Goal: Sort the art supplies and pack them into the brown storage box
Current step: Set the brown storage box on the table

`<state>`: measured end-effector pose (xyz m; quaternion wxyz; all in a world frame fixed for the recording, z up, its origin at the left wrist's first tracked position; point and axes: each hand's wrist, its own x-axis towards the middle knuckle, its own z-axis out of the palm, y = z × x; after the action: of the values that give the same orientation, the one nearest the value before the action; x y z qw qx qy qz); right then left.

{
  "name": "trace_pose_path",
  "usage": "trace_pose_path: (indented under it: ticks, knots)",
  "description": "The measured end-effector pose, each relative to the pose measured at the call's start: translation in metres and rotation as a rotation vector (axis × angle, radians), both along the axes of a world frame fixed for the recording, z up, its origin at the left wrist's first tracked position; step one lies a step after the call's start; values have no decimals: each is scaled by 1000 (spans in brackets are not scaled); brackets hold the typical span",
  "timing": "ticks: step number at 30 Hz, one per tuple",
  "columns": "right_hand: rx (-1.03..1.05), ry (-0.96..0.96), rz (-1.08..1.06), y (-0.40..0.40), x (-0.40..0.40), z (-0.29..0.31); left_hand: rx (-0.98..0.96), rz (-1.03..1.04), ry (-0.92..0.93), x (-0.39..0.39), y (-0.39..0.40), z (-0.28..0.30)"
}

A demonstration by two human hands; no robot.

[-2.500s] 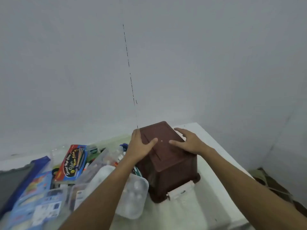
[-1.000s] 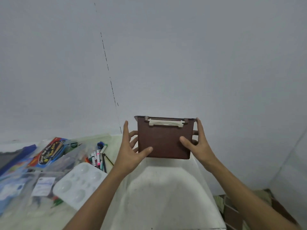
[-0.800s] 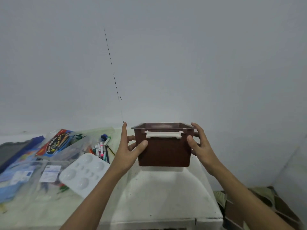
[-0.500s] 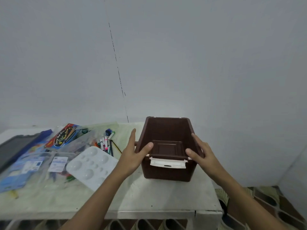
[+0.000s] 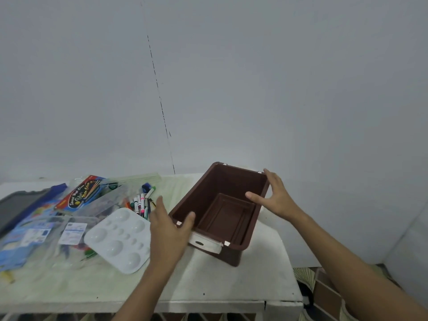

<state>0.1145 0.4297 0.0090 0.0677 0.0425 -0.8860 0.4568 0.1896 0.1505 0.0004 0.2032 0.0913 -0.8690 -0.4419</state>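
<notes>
Box: brown storage box (image 5: 222, 212) sits upright on the right half of the white table (image 5: 231, 286), mouth up, and we see straight down to its bare ribbed floor.
Handle: a white handle (image 5: 205, 244) runs along the near short wall, facing us.
Left hand: our left hand (image 5: 168, 230) hovers at the box's near left corner, fingers straight and spread, thumb reaching toward the rim; we cannot tell whether it touches.
Right hand: our right hand (image 5: 275, 198) is at the far right rim, fingers loose and splayed, thumb poking in over the opening, gripping nothing.
Hands together: well apart, one on each side of the box, neither clamped on anything.
Palette: a white paint palette (image 5: 119, 239) lies flat just left of our left hand.
Markers: a bunch of markers (image 5: 141, 202) lies beyond the palette, caps in several colours.
Paint pack: a red water colour pack (image 5: 81, 195) rests on clear plastic sleeves further left.
Far left: blue packets (image 5: 20, 237) and a grey tray (image 5: 16, 205) at the table's edge.
Backdrop: a plain grey wall (image 5: 254, 77) behind it all.
</notes>
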Motion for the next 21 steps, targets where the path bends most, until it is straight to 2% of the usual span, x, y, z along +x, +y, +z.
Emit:
trace_pose_path:
  ticks: [5,11,13,17,21]
  knots:
    - [19,-90,17,9,-25,5,35,-125,-74,25,36,-13]
    - [100,-94,-88,16,-24,-8,-3,-242,-101,-11,0,-7]
    - [126,-77,-119,20,-16,-9,-5,-227,-96,-22,-18,-3]
    - [210,-66,-90,19,10,-13,-55,-29,-59,-39,-32,2]
    - [148,33,-80,3,37,-22,-23,-105,-169,-32,-13,4]
